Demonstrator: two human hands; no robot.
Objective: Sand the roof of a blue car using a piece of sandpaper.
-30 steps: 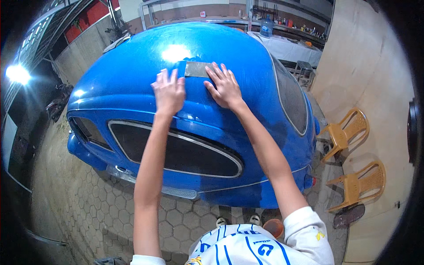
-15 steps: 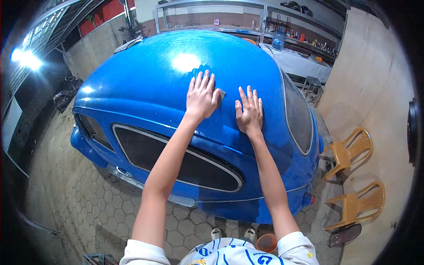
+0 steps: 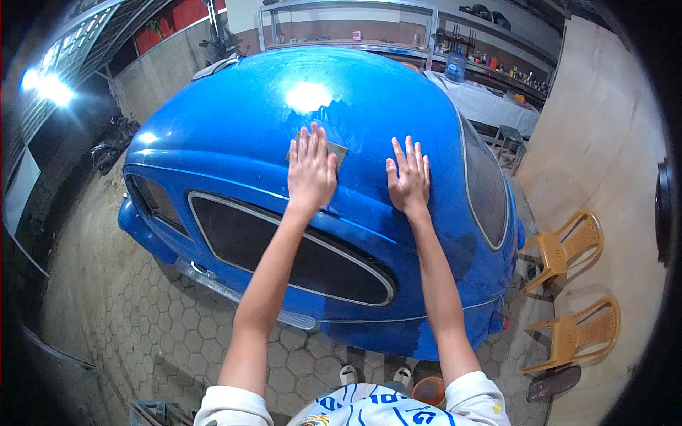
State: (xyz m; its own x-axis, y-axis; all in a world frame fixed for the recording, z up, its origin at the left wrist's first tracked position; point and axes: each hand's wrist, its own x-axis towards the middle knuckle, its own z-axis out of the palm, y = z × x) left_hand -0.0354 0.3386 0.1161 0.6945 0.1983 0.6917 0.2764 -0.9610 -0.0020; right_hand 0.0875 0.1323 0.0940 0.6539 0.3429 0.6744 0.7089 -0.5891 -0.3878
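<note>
A rounded blue car (image 3: 241,117) stands in front of me, its roof at the height of my hands. On the roof, my left hand (image 3: 311,174) presses a small grey sheet of what looks like sandpaper (image 3: 339,152) against the paint, its fingers long and close together over it. Only the sheet's edges show around the fingers. Just beyond the fingertips, a wet-looking smear spreads below the light's reflection. To the right, my right hand (image 3: 409,177) rests flat on the roof with its fingers apart and nothing in it.
Dark side windows (image 3: 284,248) face me. Two orange-brown plastic chairs (image 3: 565,245) stand by the right wall. An orange-brown bucket (image 3: 428,390) is near my feet on the paving (image 3: 170,319). Behind the car are shelves (image 3: 348,39) and a covered table (image 3: 483,103) with a water jug (image 3: 455,65).
My left hand has slid the grey sheet toward me and slightly left, showing more of the wet smear beyond it. My right hand stays flat at about the same place on the roof.
</note>
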